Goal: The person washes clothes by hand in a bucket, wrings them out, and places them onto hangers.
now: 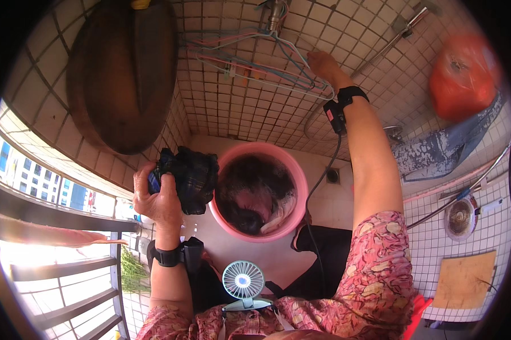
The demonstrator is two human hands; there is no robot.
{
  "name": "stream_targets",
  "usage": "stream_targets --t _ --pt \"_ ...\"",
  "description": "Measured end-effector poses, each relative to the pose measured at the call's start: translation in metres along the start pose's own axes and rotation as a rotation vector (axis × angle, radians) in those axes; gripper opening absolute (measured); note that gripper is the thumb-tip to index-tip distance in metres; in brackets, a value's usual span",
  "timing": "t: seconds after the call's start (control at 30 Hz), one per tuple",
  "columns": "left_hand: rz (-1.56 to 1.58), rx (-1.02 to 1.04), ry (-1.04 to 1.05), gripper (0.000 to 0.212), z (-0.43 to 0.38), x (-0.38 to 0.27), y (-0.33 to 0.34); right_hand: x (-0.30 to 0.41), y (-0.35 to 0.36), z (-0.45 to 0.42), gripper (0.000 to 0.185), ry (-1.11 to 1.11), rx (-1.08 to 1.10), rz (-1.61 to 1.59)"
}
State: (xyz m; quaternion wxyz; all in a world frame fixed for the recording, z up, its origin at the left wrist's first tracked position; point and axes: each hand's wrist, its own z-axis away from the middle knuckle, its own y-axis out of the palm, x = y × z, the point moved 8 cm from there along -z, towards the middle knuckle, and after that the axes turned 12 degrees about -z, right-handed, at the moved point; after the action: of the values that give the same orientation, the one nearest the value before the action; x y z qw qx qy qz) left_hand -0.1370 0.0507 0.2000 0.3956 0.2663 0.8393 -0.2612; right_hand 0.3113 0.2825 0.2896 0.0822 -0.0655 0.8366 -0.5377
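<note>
My left hand (157,197) grips a bunched dark plaid cloth (191,180), held just left of a pink plastic basin (301,182). Inside the basin, dark clothes (251,170) and pale pink cloth (281,214) lie in sudsy water. My right hand (325,68) is raised at the sloping right side of several clothes hangers (255,76) in green, blue and pink. Its fingers are curled beside a green hanger; whether they close on it is hidden. The hangers hang together from a metal fitting (274,19) on the tiled wall.
A large dark wok-like vessel (119,80) hangs upper left. Metal rails (64,270) run along the left side. A red plastic bag (464,78) and a shower hose (379,55) are at right. A small fan (243,280) sits at my chest; a floor drain (333,175) lies beyond the basin.
</note>
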Motion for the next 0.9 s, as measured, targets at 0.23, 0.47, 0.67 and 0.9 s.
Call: stream_targets --t 0.23,0.47,0.67,0.9 --pt "0.019 0.029 -0.034 0.021 0.001 0.000 0.002 0.019 -0.002 0.010 0.022 0.235 0.131 -0.351" --pt "0.019 0.031 -0.007 0.022 0.003 -0.004 -0.001 0.010 -0.031 0.049 0.030 0.502 -0.187 -0.845" --pt "0.027 0.027 -0.013 0.019 0.008 -0.011 0.002 0.011 -0.063 0.047 0.025 0.382 -0.097 -0.502" --pt "0.057 0.067 0.007 0.020 0.016 -0.011 0.010 0.014 -0.074 0.032 0.014 0.332 -0.165 -0.530"
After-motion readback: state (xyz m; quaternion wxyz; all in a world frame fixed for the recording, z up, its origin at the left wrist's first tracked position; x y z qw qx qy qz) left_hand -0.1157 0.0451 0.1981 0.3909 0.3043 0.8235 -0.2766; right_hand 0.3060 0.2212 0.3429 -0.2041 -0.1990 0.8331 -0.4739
